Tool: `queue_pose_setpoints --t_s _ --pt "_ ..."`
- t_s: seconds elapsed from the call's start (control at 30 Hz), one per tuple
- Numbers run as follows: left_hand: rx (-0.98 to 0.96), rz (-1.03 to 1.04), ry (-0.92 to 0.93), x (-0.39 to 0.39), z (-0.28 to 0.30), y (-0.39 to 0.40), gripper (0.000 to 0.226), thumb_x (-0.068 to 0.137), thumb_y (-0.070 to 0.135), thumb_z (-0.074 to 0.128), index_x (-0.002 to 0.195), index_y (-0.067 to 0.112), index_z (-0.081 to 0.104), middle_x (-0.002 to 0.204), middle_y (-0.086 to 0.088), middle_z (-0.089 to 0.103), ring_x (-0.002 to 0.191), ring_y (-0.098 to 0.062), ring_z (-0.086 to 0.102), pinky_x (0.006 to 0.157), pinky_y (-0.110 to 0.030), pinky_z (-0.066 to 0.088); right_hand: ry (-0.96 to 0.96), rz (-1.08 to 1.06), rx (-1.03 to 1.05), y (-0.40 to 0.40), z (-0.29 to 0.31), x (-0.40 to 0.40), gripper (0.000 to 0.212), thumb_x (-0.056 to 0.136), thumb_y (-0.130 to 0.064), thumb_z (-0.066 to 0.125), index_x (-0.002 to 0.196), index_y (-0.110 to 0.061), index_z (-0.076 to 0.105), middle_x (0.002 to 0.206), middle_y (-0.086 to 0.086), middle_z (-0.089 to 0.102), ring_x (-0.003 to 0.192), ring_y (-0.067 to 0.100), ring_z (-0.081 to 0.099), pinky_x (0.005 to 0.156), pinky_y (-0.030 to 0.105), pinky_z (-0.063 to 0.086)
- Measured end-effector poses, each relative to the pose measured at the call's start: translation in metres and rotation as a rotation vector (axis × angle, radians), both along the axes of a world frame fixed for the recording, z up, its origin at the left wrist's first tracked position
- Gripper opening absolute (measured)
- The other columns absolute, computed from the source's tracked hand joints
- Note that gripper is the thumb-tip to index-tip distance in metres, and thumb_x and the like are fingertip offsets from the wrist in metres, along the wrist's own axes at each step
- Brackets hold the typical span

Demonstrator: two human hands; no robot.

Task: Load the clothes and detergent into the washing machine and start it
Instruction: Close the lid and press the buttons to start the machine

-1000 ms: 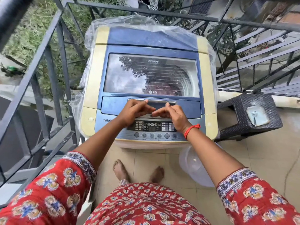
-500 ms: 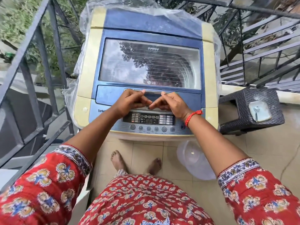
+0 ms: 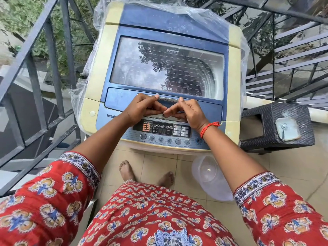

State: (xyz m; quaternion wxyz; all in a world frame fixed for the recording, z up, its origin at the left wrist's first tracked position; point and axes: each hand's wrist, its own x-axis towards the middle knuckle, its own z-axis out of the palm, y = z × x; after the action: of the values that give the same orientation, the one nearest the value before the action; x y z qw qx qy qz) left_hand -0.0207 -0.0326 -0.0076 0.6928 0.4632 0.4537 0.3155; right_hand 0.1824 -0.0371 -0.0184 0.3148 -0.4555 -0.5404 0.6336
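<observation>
Hands have stayed put: left hand [image 3: 142, 108] and right hand [image 3: 189, 112] curl around the lid handle [image 3: 168, 101]. The washing machine [image 3: 110, 71] lid is still closed, so loading can't begin.

Stool [image 3: 276, 126] right of washing machine [image 3: 165, 68]; bowl [image 3: 209, 176] on floor before it; railing [image 3: 35, 77] left.

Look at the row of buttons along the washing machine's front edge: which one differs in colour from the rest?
The play/pause button at the row's right end, beside the right wrist: it is dark blue, while the others are silver-grey rounds.
</observation>
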Motion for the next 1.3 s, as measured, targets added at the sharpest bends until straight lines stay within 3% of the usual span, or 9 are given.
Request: queue_pose_setpoints --t_s 0.1,0.23,0.3,0.47,0.73,0.93,1.3 --pt "0.015 -0.003 0.002 0.0 0.002 -0.001 0.047 0.091 0.034 0.045 0.085 -0.006 0.071 0.085 -0.009 0.076 0.09 -0.019 0.071 0.077 -0.024 0.055 -0.01 0.008 0.017 0.001 0.0 0.001 0.055 0.103 -0.031 0.029 0.086 -0.006 0.075 0.088 0.022 0.073 0.091 0.032 0.071 0.086 0.042 0.055" --pt "0.001 0.021 -0.007 0.002 0.003 -0.002 0.046 0.09 0.034 0.046 0.084 -0.003 0.072 0.085 -0.01 0.076 0.09 -0.021 0.071 0.077 -0.024 0.056 -0.004 0.0 0.017 0.0 0.002 0.0 0.056 0.104 -0.028 0.027 0.087 -0.001 0.074 0.087 0.021 0.073 0.09 0.031 0.071 0.071 0.022 0.053" --pt "-0.013 0.028 -0.018 0.002 0.004 -0.002 0.044 0.09 0.034 0.047 0.078 0.001 0.074 0.085 -0.012 0.076 0.09 -0.023 0.071 0.078 -0.026 0.056 -0.001 -0.006 0.011 0.0 0.002 0.0 0.056 0.104 -0.028 0.028 0.086 -0.002 0.074 0.087 0.021 0.073 0.089 0.032 0.071 0.068 0.019 0.051" --pt "-0.052 0.027 -0.019 0.002 0.007 -0.001 0.047 0.097 0.03 0.045 0.068 0.009 0.076 0.083 -0.011 0.076 0.089 -0.023 0.071 0.082 -0.029 0.057 0.004 -0.013 -0.012 0.0 0.003 -0.001 0.058 0.104 -0.029 0.028 0.087 0.003 0.072 0.087 0.024 0.072 0.089 0.034 0.071 0.069 0.021 0.052" --pt "-0.055 0.019 0.007 0.004 0.013 -0.003 0.046 0.09 0.035 0.047 0.063 0.012 0.077 0.079 -0.008 0.076 0.085 -0.019 0.072 0.08 -0.027 0.057 0.017 -0.033 -0.033 0.001 0.002 -0.002 0.059 0.105 -0.03 0.028 0.077 -0.006 0.075 0.085 0.026 0.071 0.087 0.038 0.07 0.086 0.043 0.056" --pt "-0.056 0.018 0.0 0.004 0.012 -0.003 0.053 0.101 0.023 0.04 0.066 0.01 0.077 0.08 -0.009 0.076 0.084 -0.02 0.072 0.078 -0.027 0.057 0.023 -0.035 -0.041 0.0 0.003 -0.002 0.059 0.105 -0.027 0.027 0.084 0.003 0.072 0.087 0.027 0.071 0.086 0.035 0.07 0.081 0.034 0.056" --pt "-0.055 0.026 -0.005 0.002 0.006 0.0 0.044 0.092 0.033 0.046 0.072 0.007 0.075 0.085 -0.012 0.076 0.086 -0.024 0.072 0.083 -0.032 0.058 0.055 -0.019 -0.088 0.003 -0.003 -0.001 0.057 0.102 -0.032 0.03 0.089 0.005 0.072 0.09 0.024 0.072 0.091 0.036 0.07 0.089 0.041 0.055"
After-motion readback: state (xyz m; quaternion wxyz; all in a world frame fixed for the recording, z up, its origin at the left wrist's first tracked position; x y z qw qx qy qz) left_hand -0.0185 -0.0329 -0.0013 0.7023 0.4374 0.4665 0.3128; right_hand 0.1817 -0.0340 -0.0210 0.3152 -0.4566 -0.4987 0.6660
